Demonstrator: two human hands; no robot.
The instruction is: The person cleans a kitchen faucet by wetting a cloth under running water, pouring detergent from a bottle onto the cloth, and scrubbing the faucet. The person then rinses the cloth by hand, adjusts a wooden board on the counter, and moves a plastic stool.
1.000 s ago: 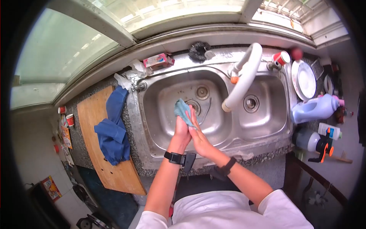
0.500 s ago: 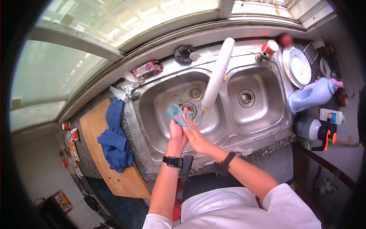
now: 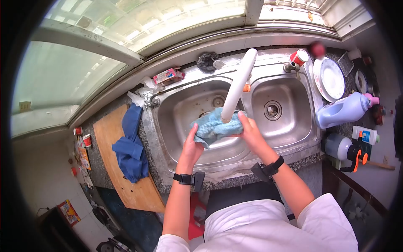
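Note:
A light blue cloth (image 3: 216, 129) is stretched between my two hands over the left sink basin (image 3: 172, 113). My left hand (image 3: 191, 145) grips its left end, thumb on top. At the other end, my right hand (image 3: 250, 133) closes on the cloth, its thumb also upward. The white faucet spout (image 3: 240, 84) comes down in front of the cloth, its tip overlapping the fabric in this view. Whether water is running I cannot make out. Fingers under the cloth are hidden on both sides.
To the left, blue fabric (image 3: 130, 157) lies on a wooden board (image 3: 107, 138). Right of the sink stand stacked plates (image 3: 331, 80), a lavender bottle (image 3: 342, 111) and a spray bottle (image 3: 338, 145). A red cup (image 3: 299, 57) and a pink box (image 3: 168, 76) sit along the back.
My hands were pressed together around the bunched cloth; now they are apart with it spread between them. The cloth has moved right, to the faucet's tip.

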